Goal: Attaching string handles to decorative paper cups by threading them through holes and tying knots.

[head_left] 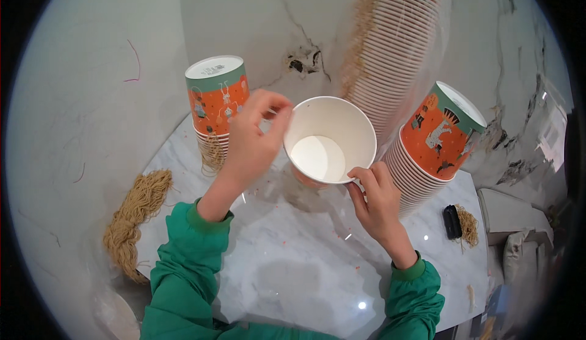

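A white-lined paper cup (357, 131) is tilted so that its inside and round bottom show, with some orange visible on its outer wall. My right hand (381, 202) pinches the near right of its rim between thumb and fingers. At the cup's left rim, my left hand (250, 141) is raised with thumb and fingers drawn together. Whatever it may hold is too small to make out. Beside that hand, a stack of upside-down orange and green printed cups (210, 105) has loose tan strings (212, 155) hanging on its side.
Another upside-down cup stack (436, 132) stands at the right. A tall stack of nested cups (400, 41) in clear plastic rises behind. A tan yarn bundle (139, 221) lies at the marble table's (268, 273) left edge. Near the right edge are a small black object (452, 222) and tan strands (468, 226).
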`<action>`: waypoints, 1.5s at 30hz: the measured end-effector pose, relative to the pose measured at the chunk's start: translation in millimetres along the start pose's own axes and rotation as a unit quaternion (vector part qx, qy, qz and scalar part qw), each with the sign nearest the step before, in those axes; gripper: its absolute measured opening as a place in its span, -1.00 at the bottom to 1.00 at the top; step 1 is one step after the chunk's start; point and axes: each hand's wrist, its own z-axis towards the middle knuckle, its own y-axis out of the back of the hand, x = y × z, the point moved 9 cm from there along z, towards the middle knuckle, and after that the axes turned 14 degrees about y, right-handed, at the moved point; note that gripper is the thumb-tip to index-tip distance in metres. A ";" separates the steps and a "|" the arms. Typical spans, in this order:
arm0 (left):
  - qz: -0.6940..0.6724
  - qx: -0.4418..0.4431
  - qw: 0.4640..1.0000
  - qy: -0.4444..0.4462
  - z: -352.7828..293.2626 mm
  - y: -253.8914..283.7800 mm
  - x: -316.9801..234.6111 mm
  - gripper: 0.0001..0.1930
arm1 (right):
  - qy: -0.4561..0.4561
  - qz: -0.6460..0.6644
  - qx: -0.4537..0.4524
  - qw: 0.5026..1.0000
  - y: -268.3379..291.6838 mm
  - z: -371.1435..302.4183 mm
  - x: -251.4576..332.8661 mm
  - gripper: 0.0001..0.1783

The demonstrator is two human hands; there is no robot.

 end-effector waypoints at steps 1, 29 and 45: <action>0.026 0.046 0.998 -0.043 -10.7 -9.4 -17.7 -0.89 | -0.001 0.001 0.000 1.000 -2.5 -1.7 -0.4 -0.72; 0.089 0.171 0.981 0.030 -70.2 -25.1 34.2 -0.89 | -0.196 0.200 -0.077 0.957 -30.3 -33.6 -41.6 -0.62; -0.008 0.187 0.969 0.164 -72.2 -13.6 74.2 -0.90 | -0.522 0.530 -0.043 0.667 -91.1 -97.1 -70.9 -0.77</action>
